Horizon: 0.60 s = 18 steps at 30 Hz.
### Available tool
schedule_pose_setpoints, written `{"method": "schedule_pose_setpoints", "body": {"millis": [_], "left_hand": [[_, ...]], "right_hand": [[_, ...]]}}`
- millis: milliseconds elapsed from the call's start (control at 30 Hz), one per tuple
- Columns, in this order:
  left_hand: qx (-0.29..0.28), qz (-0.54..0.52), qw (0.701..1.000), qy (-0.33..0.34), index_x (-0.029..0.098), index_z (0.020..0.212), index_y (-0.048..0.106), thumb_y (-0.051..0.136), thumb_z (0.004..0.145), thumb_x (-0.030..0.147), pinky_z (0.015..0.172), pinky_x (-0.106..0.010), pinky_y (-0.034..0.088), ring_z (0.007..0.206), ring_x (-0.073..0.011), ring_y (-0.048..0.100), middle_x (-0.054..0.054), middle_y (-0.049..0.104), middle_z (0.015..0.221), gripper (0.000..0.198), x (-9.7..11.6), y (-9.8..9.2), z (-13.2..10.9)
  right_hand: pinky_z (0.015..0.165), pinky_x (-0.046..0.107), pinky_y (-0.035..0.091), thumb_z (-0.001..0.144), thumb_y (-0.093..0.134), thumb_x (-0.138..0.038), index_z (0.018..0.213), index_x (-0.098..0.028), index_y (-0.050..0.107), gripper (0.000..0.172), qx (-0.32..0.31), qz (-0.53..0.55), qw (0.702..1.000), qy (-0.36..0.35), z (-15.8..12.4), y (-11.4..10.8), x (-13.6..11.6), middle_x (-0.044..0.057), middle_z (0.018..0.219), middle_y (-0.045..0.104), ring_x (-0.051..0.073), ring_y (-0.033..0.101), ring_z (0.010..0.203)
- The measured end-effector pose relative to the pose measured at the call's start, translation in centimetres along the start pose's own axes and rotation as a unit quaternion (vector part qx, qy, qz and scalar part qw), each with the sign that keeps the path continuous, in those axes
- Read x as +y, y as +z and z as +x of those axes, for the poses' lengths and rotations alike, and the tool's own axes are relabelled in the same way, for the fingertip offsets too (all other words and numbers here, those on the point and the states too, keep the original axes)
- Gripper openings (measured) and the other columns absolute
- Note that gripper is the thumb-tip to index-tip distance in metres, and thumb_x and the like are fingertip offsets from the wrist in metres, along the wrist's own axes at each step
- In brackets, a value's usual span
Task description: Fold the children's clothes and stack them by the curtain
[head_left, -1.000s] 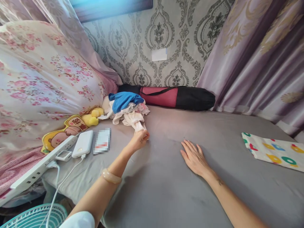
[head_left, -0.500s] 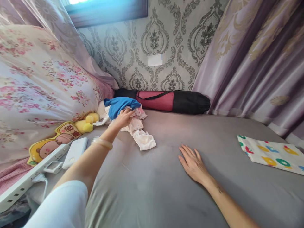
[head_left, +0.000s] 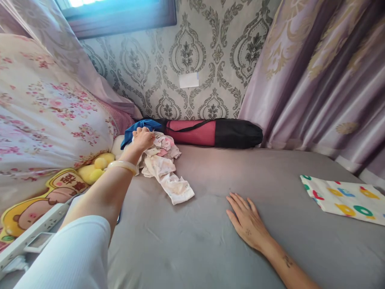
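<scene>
My left hand (head_left: 142, 139) reaches far across the grey bed (head_left: 210, 249) and closes on a blue garment (head_left: 136, 129) at the back of a small heap of clothes. The heap of pale pink and cream clothes (head_left: 164, 164) lies just right of that hand, one piece trailing toward me. A pale bangle sits on my left wrist. Flat on the sheet, my right hand (head_left: 247, 222) rests palm down with its fingers spread, holding nothing.
A red and black rolled bag (head_left: 210, 132) lies along the patterned wall. A floral duvet (head_left: 45, 116) piles up on the left, with a yellow plush toy (head_left: 94, 168), a cartoon cushion (head_left: 36, 200) and a white power strip (head_left: 33, 237). A letter-print cloth (head_left: 345, 196) lies at right.
My left hand let go of the cream garment near me, reached back over the heap and closed on the blue garment. The view tilted toward the wall. My right hand stayed flat.
</scene>
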<state>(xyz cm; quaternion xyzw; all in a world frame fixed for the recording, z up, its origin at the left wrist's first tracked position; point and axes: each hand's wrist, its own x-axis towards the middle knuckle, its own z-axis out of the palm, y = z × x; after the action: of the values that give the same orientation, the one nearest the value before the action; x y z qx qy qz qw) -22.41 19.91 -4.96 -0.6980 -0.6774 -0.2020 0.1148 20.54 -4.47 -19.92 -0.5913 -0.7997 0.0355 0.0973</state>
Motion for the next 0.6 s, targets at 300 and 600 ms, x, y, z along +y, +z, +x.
{"method": "schedule_pose_setpoints", "body": {"millis": [300, 600], "left_hand": [[-0.13, 0.103, 0.983, 0.072, 0.019, 0.132, 0.052, 0.065, 0.074, 0.029, 0.098, -0.049, 0.032, 0.121, -0.0374, 0.044, -0.019, 0.052, 0.133, 0.061, 6.3, 2.0, -2.4], [0.022, -0.09, 0.993, -0.068, 0.017, 0.087, 0.064, 0.045, 0.089, 0.046, 0.08, -0.036, 0.045, 0.087, -0.0259, 0.063, -0.008, 0.066, 0.08, 0.034, 6.0, -2.3, 0.3]], "right_hand": [[0.116, 0.053, 0.022, 0.099, 0.027, -0.044, 0.142, -0.02, 0.048, 0.054, 0.016, 0.011, 1.0, -0.003, -0.1, -0.1, -0.1, 0.009, 0.15, 0.042, 0.025, 0.036, 0.14], [0.116, 0.054, 0.023, 0.098, 0.029, -0.042, 0.14, -0.021, 0.05, 0.051, 0.034, 0.018, 0.999, -0.007, -0.1, -0.1, -0.2, 0.009, 0.149, 0.044, 0.026, 0.037, 0.139]]}}
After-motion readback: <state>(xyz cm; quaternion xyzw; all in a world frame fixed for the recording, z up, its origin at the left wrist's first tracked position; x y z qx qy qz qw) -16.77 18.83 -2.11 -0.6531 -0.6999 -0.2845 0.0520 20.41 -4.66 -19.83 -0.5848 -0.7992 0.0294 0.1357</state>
